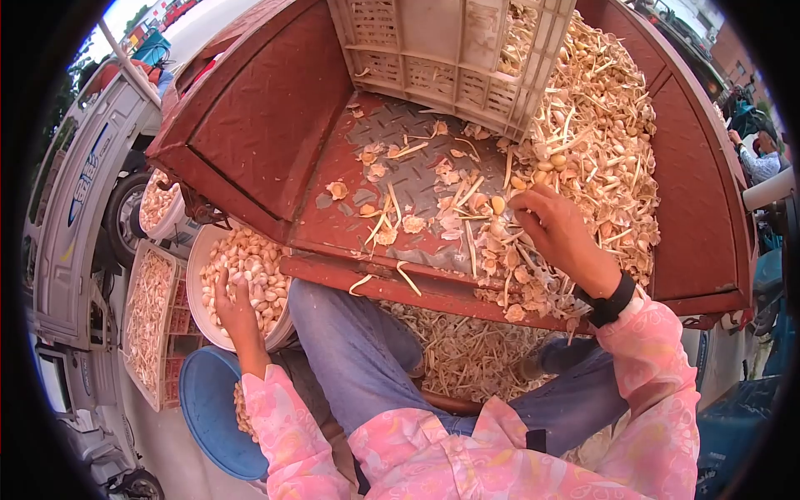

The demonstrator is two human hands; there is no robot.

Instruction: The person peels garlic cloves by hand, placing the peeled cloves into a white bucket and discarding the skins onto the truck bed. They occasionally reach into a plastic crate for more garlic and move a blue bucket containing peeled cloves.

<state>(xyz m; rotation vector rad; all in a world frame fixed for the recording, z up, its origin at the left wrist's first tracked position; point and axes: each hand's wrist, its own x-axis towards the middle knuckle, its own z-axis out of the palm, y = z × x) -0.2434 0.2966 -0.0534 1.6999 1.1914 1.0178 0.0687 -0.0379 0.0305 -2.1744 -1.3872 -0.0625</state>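
Observation:
My left hand (237, 315) is above a white bucket (197, 292) of garlic cloves (254, 262), fingers stretched and apart, with nothing visible in them. My right hand (560, 236), with a black band at the wrist, is over the red truck bed at the edge of a heap of garlic cloves and dry skins (600, 142). Its fingers are bent, thumb and forefinger apart. A yellowish garlic clove (498, 205) lies just left of the fingertips, seemingly not touched. Loose skins and stalks (386, 218) are scattered across the metal floor (333, 229).
A pale plastic crate (450, 50) leans over the bed behind the heap. The bed's red front edge (383, 287) runs above my knees. Left of me are a blue tub (200, 408), a crate filled with garlic pieces (150, 292) and another white bucket (171, 218). Grey vehicles stand beyond.

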